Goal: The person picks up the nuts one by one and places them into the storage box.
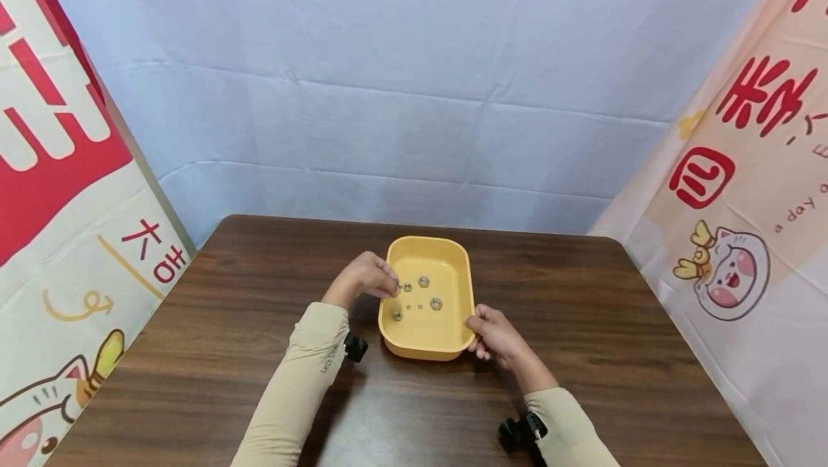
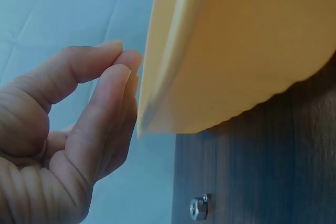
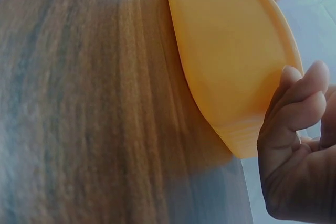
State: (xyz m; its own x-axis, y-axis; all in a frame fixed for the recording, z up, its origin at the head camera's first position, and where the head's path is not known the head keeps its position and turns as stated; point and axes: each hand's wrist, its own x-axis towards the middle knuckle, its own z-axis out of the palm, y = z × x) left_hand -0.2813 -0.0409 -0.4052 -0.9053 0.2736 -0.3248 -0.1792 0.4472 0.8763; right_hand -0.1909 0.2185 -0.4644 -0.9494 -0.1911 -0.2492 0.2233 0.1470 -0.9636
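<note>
A yellow plastic tray [image 1: 427,346] sits on the brown table, with several metal hex nuts of different sizes lying apart in it. The larger ones include one nut [image 1: 436,304] and another [image 1: 423,281]; two tiny nuts [image 1: 420,307] lie near the middle. My left hand [image 1: 367,276] reaches over the tray's left rim, and its fingertips pinch a small shiny nut [image 1: 399,285], mostly hidden by the fingers. At the near right corner my right hand [image 1: 497,334] grips the rim, thumb on top and fingers along the outer wall [image 3: 226,51].
In the left wrist view, a nut [image 2: 198,209] lies on the wooden table [image 2: 252,182] outside the tray, a smaller metal piece [image 2: 207,197] beside it. Pale cloth [image 1: 388,93] hangs behind the table, and printed banners [image 1: 731,237] stand at both sides.
</note>
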